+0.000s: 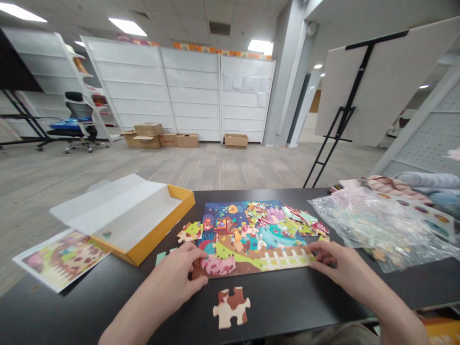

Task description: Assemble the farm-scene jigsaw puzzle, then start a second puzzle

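The puzzle picture (247, 268) lies flat between the two hands, on the dark table (287, 306), with a heap of loose pieces (260, 213) on its far part, beyond the fingers; whether the picture is one sheet or joined pieces is hard to tell. If it were pulled or tilted, the heap could slide off, and should it be made of joined pieces, uneven pressure from the two sides might buckle it. The cow-patterned piece (230, 306) lies apart on the near side, just beside the left thumb, where a careless sweep of the wrist could knock it. The left hand (190, 268) is half open at the picture's left near corner, fingers bent and thumb spread toward the person; the right hand (327, 258) mirrors it at the other near corner — half open, fingertips at the edge, forearm slanting inward. Neither shows a firm grip. More pieces (190, 231) sit just beyond the left hand. Farther out are the open yellow box (154, 239) and a printed sheet (57, 261) left of that hand, and a clear plastic bag (381, 225) beyond the right.
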### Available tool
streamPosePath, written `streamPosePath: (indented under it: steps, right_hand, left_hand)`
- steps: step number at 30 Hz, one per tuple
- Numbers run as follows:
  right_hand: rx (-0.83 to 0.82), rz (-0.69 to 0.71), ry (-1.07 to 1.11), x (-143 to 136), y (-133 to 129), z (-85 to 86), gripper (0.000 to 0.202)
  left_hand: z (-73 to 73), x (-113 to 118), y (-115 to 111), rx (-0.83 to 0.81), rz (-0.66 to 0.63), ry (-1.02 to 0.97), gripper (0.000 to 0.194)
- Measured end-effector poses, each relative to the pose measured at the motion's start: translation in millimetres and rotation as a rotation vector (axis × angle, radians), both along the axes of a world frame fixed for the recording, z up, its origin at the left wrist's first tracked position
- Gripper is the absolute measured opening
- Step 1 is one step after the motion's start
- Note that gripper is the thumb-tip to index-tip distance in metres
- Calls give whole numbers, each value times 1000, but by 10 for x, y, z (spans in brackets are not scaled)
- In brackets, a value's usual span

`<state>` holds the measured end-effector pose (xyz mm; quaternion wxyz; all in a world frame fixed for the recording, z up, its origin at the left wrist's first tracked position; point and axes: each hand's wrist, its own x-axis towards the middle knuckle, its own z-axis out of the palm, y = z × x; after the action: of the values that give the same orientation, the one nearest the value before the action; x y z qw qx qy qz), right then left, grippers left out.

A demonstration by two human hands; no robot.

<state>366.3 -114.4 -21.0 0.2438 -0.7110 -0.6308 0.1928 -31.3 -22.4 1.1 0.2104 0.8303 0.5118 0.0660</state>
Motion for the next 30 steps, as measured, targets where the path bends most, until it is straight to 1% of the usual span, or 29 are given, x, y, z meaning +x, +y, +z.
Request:
streamPosePath:
  steps: [3, 7, 10, 12, 14, 15, 16, 18, 20, 21, 23, 24, 25, 27, 30]
  right_hand:
    - [-11, -7, -1, 1, 2, -21, 28]
    - [5, 5, 33, 8, -40, -56, 29]
    - [19, 12, 55, 34, -87, 3, 31]
    - [56, -18, 14, 66, -75, 126, 33]
    - [108, -45, -61, 90, 16, 321, 35]
    - [125, -43, -102, 92, 99, 435, 34]
    - [142, -27, -140, 84, 207, 551, 32]
    - [156, 48, -196, 42, 482, 751, 29]
    - [117, 96, -240, -13, 787, 856, 25]
    - [68, 126, -278, -36, 927, 864, 23]
    - [-69, 194, -351, -54, 1146, 799, 23]
    - [-129, 206, -384, -48, 1216, 741, 25]
    - [-176, 202, -409, -34, 1258, 676, 28]
    - [-223, 179, -429, 2, 1274, 559, 36]
    - [-254, 171, -417, 24, 1219, 480, 40]
  left_hand:
    - [-28, -4, -1, 9, 4, -11, 31]
    - [-6, 2, -2, 1, 49, 7, 42]
    - [13, -12, -8, -16, 65, 11, 46]
    - [16, -38, -16, -7, 56, 5, 47]
    - [33, -63, -29, 47, 68, -22, 45]
    - [59, -67, -35, 101, 86, -46, 44]
    - [101, -61, -38, 168, 107, -73, 44]
    - [238, -6, -26, 317, 142, -119, 42]
    - [427, 103, 27, 429, 146, -127, 40]
    - [524, 170, 72, 465, 139, -121, 39]
    - [676, 299, 193, 486, 92, -119, 41]
    - [715, 349, 261, 486, 80, -130, 41]
    - [724, 384, 327, 488, 76, -139, 40]
    - [651, 399, 437, 506, 105, -170, 39]
    - [420, 324, 531, 523, 198, -186, 35]
